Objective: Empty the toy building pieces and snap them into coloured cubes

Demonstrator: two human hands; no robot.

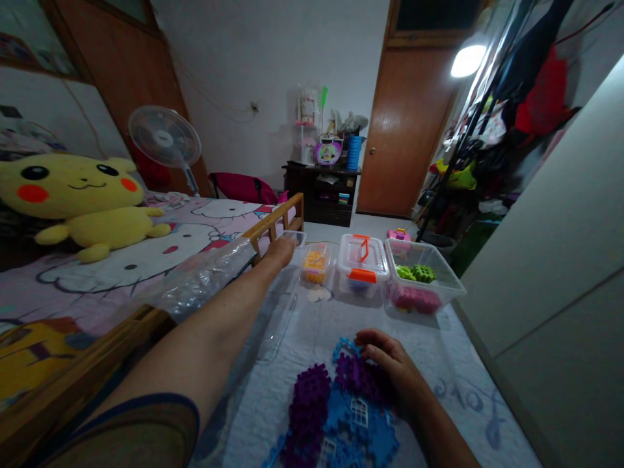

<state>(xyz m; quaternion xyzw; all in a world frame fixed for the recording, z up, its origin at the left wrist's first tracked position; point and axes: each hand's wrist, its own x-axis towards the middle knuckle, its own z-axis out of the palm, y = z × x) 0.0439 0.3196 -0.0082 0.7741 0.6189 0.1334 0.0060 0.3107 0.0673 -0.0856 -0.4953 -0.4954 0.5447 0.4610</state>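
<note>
The right hand [390, 364] lies against the purple interlocking blocks [353, 376], its fingers half curled; whether they hold one, I cannot tell from here. Blue interlocking blocks [338, 411] are to the left of this hand, nearer to the person. The left hand [283, 251], far forward, is at a clear plastic container [301, 239], near the orange pieces [314, 265]; its grip I cannot make out.
</note>
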